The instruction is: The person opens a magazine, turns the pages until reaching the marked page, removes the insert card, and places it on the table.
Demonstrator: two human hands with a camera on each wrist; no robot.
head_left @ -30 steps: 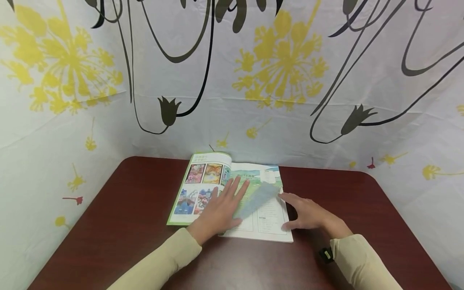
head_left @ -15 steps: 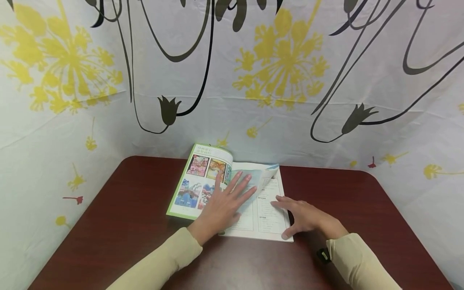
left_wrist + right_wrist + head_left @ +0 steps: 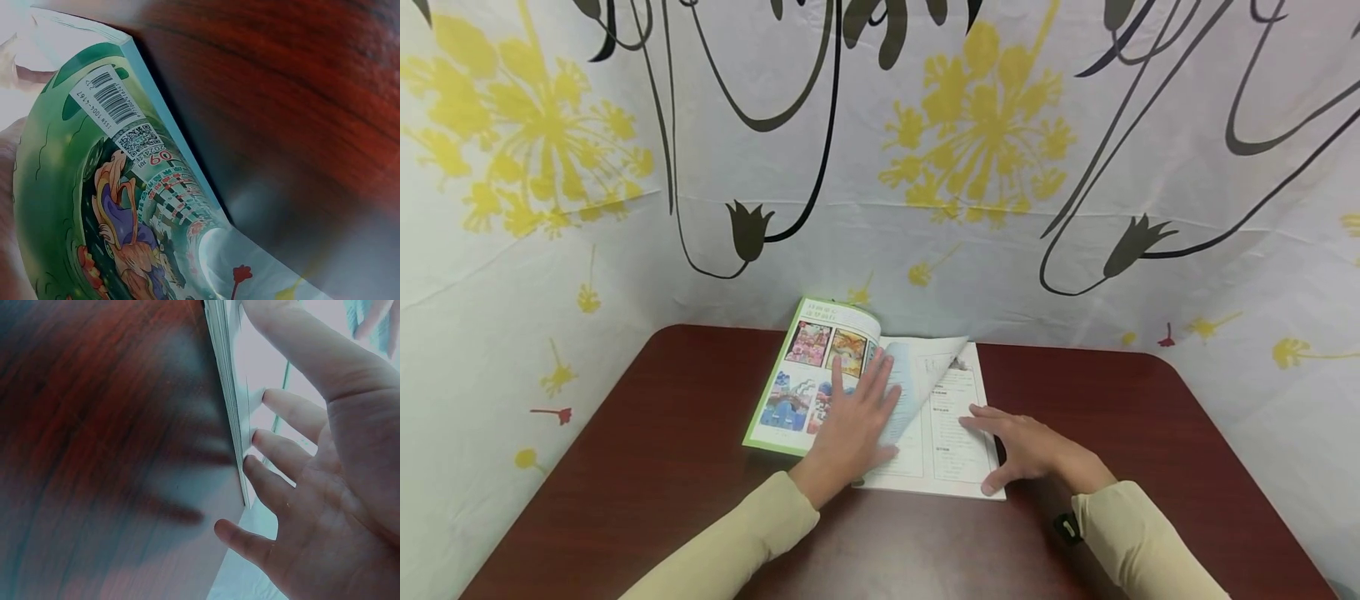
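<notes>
An open magazine [image 3: 951,467] lies on the table, with coloured pictures on its left page [image 3: 787,408] and print on its right page. A pale blue leaf [image 3: 901,392] stands partly turned over, its upper right corner curling up. My left hand [image 3: 848,421] rests on the magazine near the spine, fingers spread across the left page and that leaf. At the right edge, my right hand [image 3: 1030,446] touches the page with thumb and fingertips; in the right wrist view its fingers are spread at the page block [image 3: 226,381]. The left wrist view shows the curved cover [image 3: 56,156] with a barcode.
Dark red-brown table [image 3: 647,433] surface surrounds the magazine. Behind and beside the table hangs a white cloth [image 3: 1000,308] with yellow and grey flower prints. A dark band with a small light mark [image 3: 1067,527] is at my right wrist.
The loose leaf has swung left towards my left hand, baring more of the printed page. My right hand has shifted slightly left onto the page. The left page has risen.
</notes>
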